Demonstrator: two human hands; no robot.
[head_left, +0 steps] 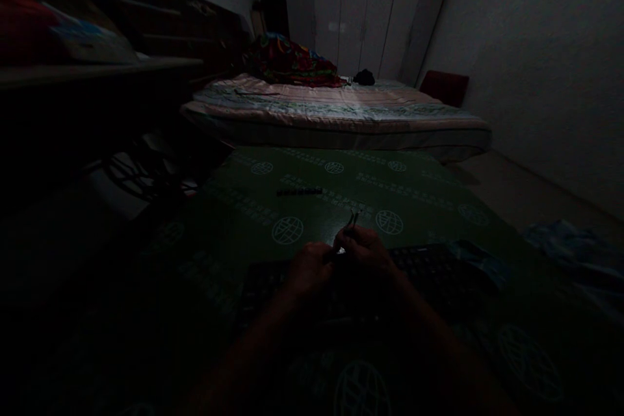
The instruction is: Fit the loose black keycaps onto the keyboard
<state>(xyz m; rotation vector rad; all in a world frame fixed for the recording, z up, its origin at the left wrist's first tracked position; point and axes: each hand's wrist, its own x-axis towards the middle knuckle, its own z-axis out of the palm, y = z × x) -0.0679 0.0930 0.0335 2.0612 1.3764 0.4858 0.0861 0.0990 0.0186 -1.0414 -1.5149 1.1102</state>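
Observation:
A dark keyboard (pixel 429 266) lies on the green table under my hands. My right hand (pixel 365 250) is closed in a pinch around a thin two-pronged tool that looks like tweezers (pixel 351 218), its prongs sticking up past the fingers. Close beside it, my left hand (pixel 309 263) is also closed, its fingertips meeting those of the right hand. Whatever the left fingers hold is too dark to make out. Farther back on the table sits a short row of small dark blocks, perhaps keycaps (pixel 299 192).
The green table (pixel 234 214) carries pale globe prints. A dark cloth-like item (pixel 480 263) lies by the keyboard's right end. Beyond the table stands a bed (pixel 351 110) with a red patterned blanket (pixel 292 62). A shelf (pixel 166 62) is at left. The room is very dim.

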